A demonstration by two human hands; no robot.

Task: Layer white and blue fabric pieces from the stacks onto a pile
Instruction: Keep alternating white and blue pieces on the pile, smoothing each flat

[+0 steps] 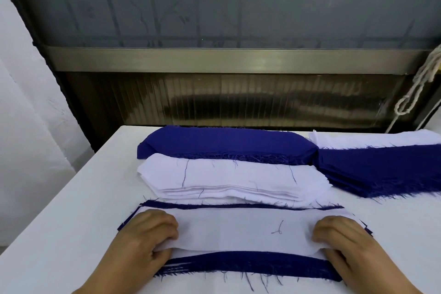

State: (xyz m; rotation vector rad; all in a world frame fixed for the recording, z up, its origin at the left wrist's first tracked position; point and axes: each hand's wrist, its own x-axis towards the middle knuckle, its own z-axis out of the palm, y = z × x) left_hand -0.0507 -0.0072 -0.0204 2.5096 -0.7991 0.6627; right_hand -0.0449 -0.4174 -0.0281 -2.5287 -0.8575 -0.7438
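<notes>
Near the table's front edge lies a pile of blue pieces with a white fabric piece on top. My left hand grips the white piece's left end, fingers curled on top and thumb at its near edge. My right hand grips the right end the same way. Behind the pile sits a white fabric stack. A blue fabric stack lies behind that.
Another blue stack lies at the right, with more white pieces behind it. All rest on a white table. A dark window frame and a hanging rope stand beyond the far edge.
</notes>
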